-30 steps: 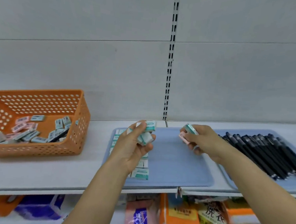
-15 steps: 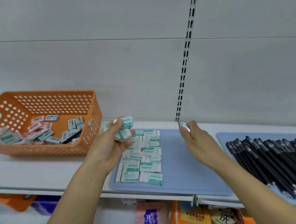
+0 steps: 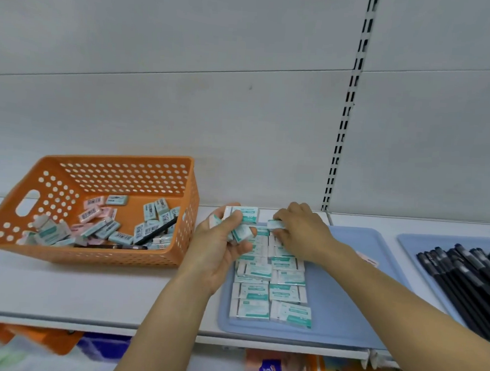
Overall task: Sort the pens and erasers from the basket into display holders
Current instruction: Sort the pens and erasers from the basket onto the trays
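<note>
The orange basket (image 3: 87, 204) sits at the left of the shelf, with a loose heap of green and pink erasers and at least one dark pen (image 3: 156, 233) lying slantwise among them — so by my reading there is plenty left to sort.

Just right of it, the left hand (image 3: 217, 246) is held palm-up over the near-left edge of the blue tray (image 3: 342, 306). Its fingers are curled round a small clutch of green erasers (image 3: 243, 222), thumb pressed across the top one. It sits much as it did half a second ago, holding the stock.

The right hand (image 3: 301, 234) is what has moved. A moment ago it was stretched toward the back of the tray, well clear of the rows; now it has swung in over the top of the two columns of laid-out erasers (image 3: 271, 293), knuckles up, fingertips pinching a single green eraser (image 3: 274, 224) at the far end of the rows. That looks like the next piece going down — the rows are growing away from the person.

A pink eraser (image 3: 367, 259) peeks out beyond the right forearm, on the tray. Farther right, black pens (image 3: 468, 273) lie packed on a second blue tray (image 3: 409, 238).
</note>
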Available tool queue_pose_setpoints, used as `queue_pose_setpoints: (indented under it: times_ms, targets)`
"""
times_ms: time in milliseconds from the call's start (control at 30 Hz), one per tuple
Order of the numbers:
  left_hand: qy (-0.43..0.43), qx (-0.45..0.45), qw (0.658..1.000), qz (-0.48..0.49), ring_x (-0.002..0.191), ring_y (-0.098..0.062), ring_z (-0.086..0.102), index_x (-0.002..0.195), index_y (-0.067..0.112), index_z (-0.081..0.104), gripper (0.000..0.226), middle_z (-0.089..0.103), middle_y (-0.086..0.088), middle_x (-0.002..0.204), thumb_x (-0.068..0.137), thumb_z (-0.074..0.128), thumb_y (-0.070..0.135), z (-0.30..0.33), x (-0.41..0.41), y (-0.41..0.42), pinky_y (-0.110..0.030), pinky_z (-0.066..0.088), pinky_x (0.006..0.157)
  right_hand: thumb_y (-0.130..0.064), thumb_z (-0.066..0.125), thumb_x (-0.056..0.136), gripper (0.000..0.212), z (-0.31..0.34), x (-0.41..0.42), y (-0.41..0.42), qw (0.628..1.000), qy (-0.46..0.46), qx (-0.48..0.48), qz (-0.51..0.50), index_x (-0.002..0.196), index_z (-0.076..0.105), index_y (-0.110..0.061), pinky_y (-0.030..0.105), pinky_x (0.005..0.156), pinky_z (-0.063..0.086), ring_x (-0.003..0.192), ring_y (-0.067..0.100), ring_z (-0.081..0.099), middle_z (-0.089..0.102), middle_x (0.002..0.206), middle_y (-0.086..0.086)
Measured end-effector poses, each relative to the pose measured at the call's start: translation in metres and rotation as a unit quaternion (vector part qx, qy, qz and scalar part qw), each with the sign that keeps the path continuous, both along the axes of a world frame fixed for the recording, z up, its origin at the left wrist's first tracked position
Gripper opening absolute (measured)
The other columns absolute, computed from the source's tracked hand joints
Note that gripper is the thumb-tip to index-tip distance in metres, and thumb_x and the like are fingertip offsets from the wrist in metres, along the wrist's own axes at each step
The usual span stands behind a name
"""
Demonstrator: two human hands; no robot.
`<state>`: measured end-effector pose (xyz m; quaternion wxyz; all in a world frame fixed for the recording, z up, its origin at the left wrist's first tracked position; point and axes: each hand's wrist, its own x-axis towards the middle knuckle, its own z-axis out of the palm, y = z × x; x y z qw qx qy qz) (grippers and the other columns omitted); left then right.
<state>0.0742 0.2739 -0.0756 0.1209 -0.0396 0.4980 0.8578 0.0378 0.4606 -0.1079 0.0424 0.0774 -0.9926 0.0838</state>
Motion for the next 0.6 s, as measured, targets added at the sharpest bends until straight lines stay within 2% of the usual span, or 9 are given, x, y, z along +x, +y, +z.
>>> queue_pose_setpoints:
  times_ms: [67, 100, 133, 200, 233, 333, 433, 533, 600]
  targets:
    - [0.015, -0.020, 1.000, -0.009, 0.076, -0.020, 0.066, 0.113, 0.013, 0.063, 0.019, 0.069, -0.017, 0.099, 0.094, 0.061, 0.012, -0.001, -0.004, 0.000, -0.022, 0.051, 0.047, -0.037, 0.041, 0.101, 0.037, 0.005, 0.002, 0.001, 0.999, 0.030, -0.012, -0.009, 0.131, 0.052, -0.020, 0.037, 0.096, 0.035, 0.122, 0.025, 0.037, 0.048, 0.129, 0.003]
    - [0.025, -0.033, 0.999, -0.015, 0.077, -0.020, 0.066, 0.115, 0.013, 0.063, 0.021, 0.069, -0.015, 0.098, 0.094, 0.061, 0.012, -0.002, -0.006, 0.001, -0.022, 0.051, 0.047, -0.039, 0.038, 0.101, 0.035, 0.009, 0.006, -0.002, 0.996, 0.060, -0.070, -0.002, 0.123, 0.058, -0.020, 0.036, 0.092, 0.036, 0.118, 0.024, 0.042, 0.053, 0.121, 0.002]
    - [0.035, -0.047, 0.998, -0.021, 0.078, -0.019, 0.066, 0.116, 0.015, 0.064, 0.022, 0.070, -0.013, 0.096, 0.094, 0.061, 0.012, -0.003, -0.007, 0.003, -0.022, 0.051, 0.048, -0.042, 0.036, 0.101, 0.038, 0.016, 0.010, -0.007, 0.982, 0.071, -0.175, 0.008, 0.112, 0.063, -0.018, 0.034, 0.086, 0.040, 0.109, 0.022, 0.050, 0.059, 0.109, 0.002]
    - [0.053, -0.078, 0.995, -0.031, 0.078, -0.017, 0.067, 0.116, 0.016, 0.065, 0.022, 0.071, -0.011, 0.096, 0.095, 0.060, 0.011, -0.003, -0.011, 0.006, -0.022, 0.052, 0.051, -0.049, 0.041, 0.097, 0.046, 0.032, 0.017, -0.020, 0.910, 0.004, -0.412, 0.042, 0.101, 0.065, -0.011, 0.026, 0.073, 0.047, 0.085, 0.013, 0.061, 0.065, 0.089, 0.004]
    - [0.059, -0.089, 0.994, -0.037, 0.080, -0.017, 0.067, 0.117, 0.016, 0.064, 0.023, 0.071, -0.011, 0.097, 0.096, 0.059, 0.010, -0.003, -0.013, 0.008, -0.023, 0.052, 0.053, -0.044, 0.048, 0.096, 0.039, 0.037, 0.018, -0.025, 0.888, -0.017, -0.457, 0.053, 0.100, 0.067, -0.011, 0.025, 0.069, 0.050, 0.078, 0.011, 0.063, 0.067, 0.086, 0.003]
    - [0.052, -0.098, 0.993, -0.030, 0.083, -0.019, 0.067, 0.121, 0.014, 0.061, 0.029, 0.069, -0.015, 0.106, 0.096, 0.055, 0.001, -0.003, -0.019, 0.006, -0.023, 0.054, 0.057, -0.021, 0.060, 0.093, 0.011, 0.040, 0.012, -0.030, 0.918, 0.021, -0.395, 0.027, 0.096, 0.069, -0.016, 0.031, 0.070, 0.051, 0.072, 0.013, 0.060, 0.068, 0.084, 0.001]
    - [0.026, -0.099, 0.995, 0.015, 0.082, -0.021, 0.068, 0.120, 0.017, 0.061, 0.034, 0.065, -0.015, 0.114, 0.095, 0.051, -0.005, -0.007, -0.025, -0.002, -0.023, 0.056, 0.057, -0.019, 0.062, 0.092, 0.005, 0.033, 0.002, -0.028, 0.932, 0.071, -0.354, -0.015, 0.092, 0.067, -0.018, 0.031, 0.070, 0.050, 0.071, 0.012, 0.058, 0.066, 0.082, -0.002]
    - [-0.005, -0.070, 0.996, 0.046, 0.076, -0.020, 0.072, 0.122, 0.015, 0.060, 0.037, 0.065, -0.015, 0.114, 0.094, 0.051, -0.007, -0.013, -0.023, -0.009, -0.026, 0.059, 0.060, -0.023, 0.057, 0.093, 0.010, 0.018, -0.003, -0.032, 0.975, 0.122, -0.187, 0.002, 0.099, 0.064, -0.019, 0.030, 0.066, 0.045, 0.079, 0.018, 0.058, 0.066, 0.087, -0.004]
    - [-0.019, -0.040, 0.997, 0.058, 0.076, -0.021, 0.074, 0.123, 0.015, 0.061, 0.038, 0.065, -0.015, 0.115, 0.093, 0.051, -0.008, -0.014, -0.022, -0.012, -0.029, 0.060, 0.064, -0.025, 0.054, 0.094, 0.014, 0.008, -0.004, -0.038, 0.988, 0.139, -0.060, 0.034, 0.103, 0.065, -0.021, 0.029, 0.066, 0.036, 0.089, 0.019, 0.057, 0.065, 0.096, -0.004]
